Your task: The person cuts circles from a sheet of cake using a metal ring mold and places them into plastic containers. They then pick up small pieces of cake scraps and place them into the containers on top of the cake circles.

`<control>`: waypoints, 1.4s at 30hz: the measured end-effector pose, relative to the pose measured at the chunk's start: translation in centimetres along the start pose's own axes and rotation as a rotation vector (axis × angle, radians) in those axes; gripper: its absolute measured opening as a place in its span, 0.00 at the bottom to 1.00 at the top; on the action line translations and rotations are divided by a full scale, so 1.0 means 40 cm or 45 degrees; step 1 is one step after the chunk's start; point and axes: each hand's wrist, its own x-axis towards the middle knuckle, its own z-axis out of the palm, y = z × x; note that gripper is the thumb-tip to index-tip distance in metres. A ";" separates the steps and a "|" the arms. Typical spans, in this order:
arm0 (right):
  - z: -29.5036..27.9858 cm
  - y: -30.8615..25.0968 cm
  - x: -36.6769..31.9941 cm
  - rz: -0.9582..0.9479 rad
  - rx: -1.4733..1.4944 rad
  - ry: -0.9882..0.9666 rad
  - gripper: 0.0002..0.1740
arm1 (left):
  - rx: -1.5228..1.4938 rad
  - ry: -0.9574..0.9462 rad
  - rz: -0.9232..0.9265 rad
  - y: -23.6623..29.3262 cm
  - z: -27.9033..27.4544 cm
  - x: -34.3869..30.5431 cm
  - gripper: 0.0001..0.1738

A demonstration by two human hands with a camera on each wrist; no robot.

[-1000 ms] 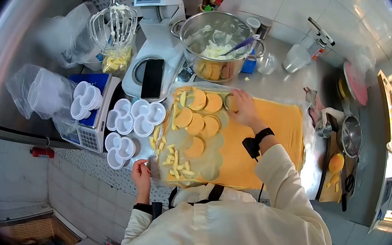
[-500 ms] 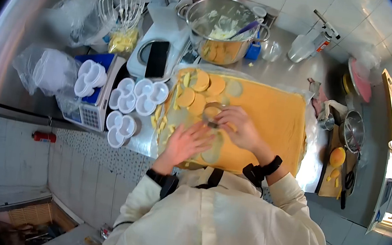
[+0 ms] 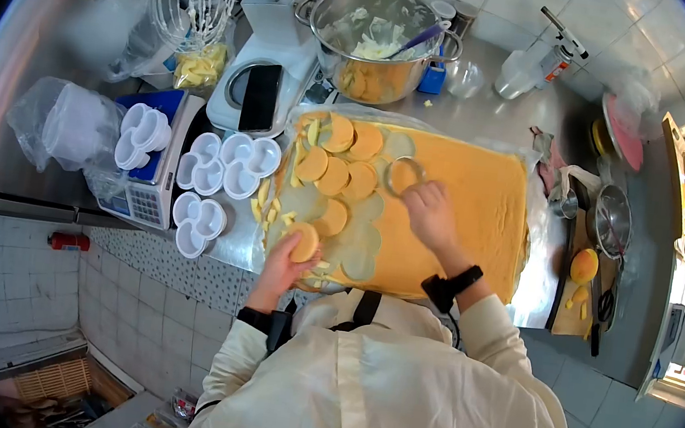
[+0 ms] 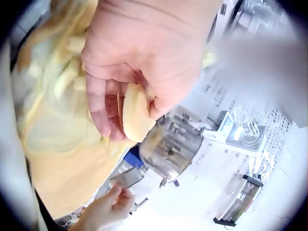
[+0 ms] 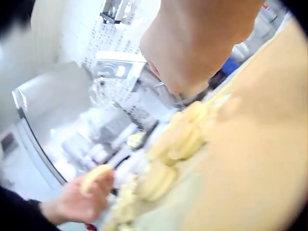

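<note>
My left hand [image 3: 278, 268] holds a round sponge cake disc [image 3: 305, 242] between thumb and fingers, above the sheet's near left corner. The left wrist view shows the disc's pale cut edge. My right hand [image 3: 430, 215] grips a metal ring cutter [image 3: 404, 176] over the orange-yellow cake sheet [image 3: 468, 238], just right of the cut-out area. Several cut discs [image 3: 332, 176] lie on the sheet's left part, some overlapping. Around them, round gaps show the pale lining paper [image 3: 359, 250]. Pale yellow strips of fruit [image 3: 266, 192] lie along the left edge.
White three-cup moulds [image 3: 201, 164] stand left of the sheet, beside a scale [image 3: 139, 199]. A phone [image 3: 261, 97] lies on the mixer base. Behind the sheet stands a steel pot [image 3: 376, 77] with a purple-handled spatula. At right, a board [image 3: 571, 319] carries a mango [image 3: 584, 265].
The left hand, empty a second ago, rose with its palm spread to meet the ring cutter and now holds a cake disc. The right hand brought the cutter over, then back to the sheet.
</note>
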 end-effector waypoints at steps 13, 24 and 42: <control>0.099 0.067 -0.030 -0.070 -0.314 -0.173 0.07 | -0.348 0.357 0.326 0.022 -0.272 -0.074 0.20; 0.099 0.059 -0.023 -0.030 -0.424 -0.149 0.08 | -0.108 0.381 0.264 0.004 -0.302 -0.063 0.22; 0.110 0.073 -0.027 0.021 -0.250 -0.136 0.07 | -0.082 0.393 0.294 0.006 -0.284 -0.072 0.21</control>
